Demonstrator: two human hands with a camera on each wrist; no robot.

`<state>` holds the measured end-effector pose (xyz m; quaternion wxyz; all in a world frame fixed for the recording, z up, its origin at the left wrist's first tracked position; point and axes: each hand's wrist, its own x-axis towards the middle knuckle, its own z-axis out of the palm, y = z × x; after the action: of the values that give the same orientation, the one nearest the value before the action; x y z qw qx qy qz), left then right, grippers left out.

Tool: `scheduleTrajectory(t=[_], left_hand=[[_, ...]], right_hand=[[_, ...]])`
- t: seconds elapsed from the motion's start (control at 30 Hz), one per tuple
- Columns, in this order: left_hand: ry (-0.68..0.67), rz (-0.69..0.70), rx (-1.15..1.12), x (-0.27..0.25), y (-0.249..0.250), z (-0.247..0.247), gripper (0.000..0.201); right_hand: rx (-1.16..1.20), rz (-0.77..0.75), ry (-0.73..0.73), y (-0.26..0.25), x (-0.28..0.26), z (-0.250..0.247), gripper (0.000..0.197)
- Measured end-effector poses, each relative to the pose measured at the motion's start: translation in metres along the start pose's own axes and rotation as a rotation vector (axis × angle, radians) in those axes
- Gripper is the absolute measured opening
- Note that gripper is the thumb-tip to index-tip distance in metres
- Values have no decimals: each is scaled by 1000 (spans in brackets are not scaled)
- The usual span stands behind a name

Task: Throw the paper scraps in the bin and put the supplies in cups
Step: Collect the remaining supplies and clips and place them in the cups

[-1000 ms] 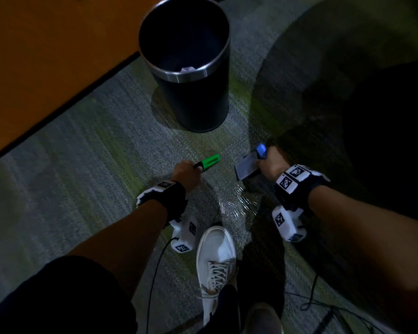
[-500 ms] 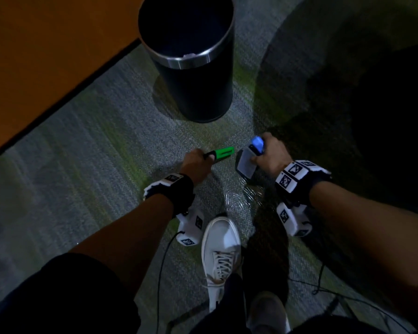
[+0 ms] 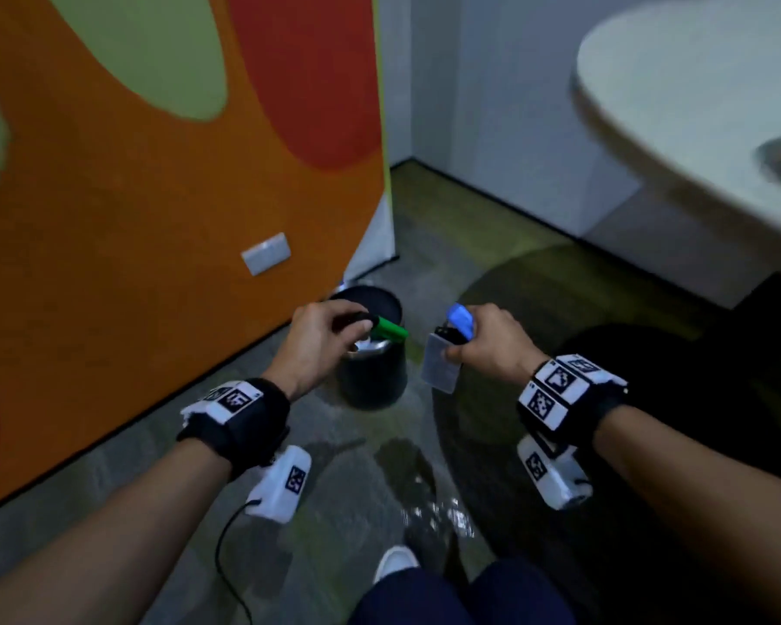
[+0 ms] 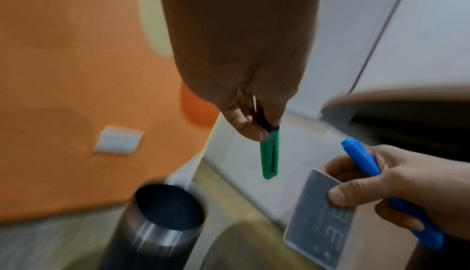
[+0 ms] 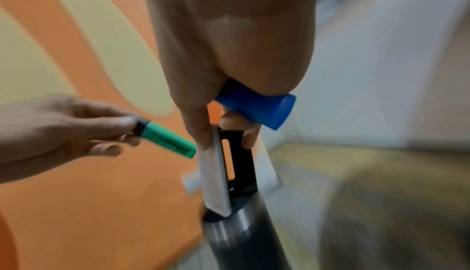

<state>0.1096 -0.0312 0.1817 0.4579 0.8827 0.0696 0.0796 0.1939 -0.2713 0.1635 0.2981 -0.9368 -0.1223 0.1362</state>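
My left hand [image 3: 334, 336] pinches the black end of a green highlighter [image 3: 391, 329], which sticks out over the black bin [image 3: 370, 381] on the floor below. In the left wrist view the green highlighter [image 4: 270, 154] hangs down from my fingertips. My right hand [image 3: 479, 349] grips a blue highlighter [image 3: 460, 318] and pinches a flat grey case [image 3: 440, 367] with a black piece [image 5: 239, 160] behind it. White paper [image 3: 362, 347] shows inside the bin. No cups are in view.
An orange wall [image 3: 131, 218] with a grey socket plate [image 3: 266, 253] stands to the left. A round white table [image 3: 695, 106] juts in at the upper right. Clear plastic [image 3: 438, 516] and my white shoe [image 3: 395, 563] are on the carpet below.
Both hands have risen from the floor, still holding the highlighters and the case. The view has lifted, so the bin looks smaller and the wall and table have come into sight.
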Motion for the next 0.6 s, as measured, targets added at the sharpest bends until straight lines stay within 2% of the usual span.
scheduleTrajectory(t=[0.13,0.3,0.53,0.6], left_hand=[[160,178,-145,-7,113,-47,12],[354,362,-371,-18,227,-69,12],[324,531,-521,-25,341,-46,14],[290,535,-534,-27,360,-33,13]], right_hand=[[-43,-142,146,-70,-56,-101,35],[-98,-267,320,-124,-123,-209,30],[-59,-267,577,-127,-190,-341,18],[-16,-217,643,-115,-192,-367,24]])
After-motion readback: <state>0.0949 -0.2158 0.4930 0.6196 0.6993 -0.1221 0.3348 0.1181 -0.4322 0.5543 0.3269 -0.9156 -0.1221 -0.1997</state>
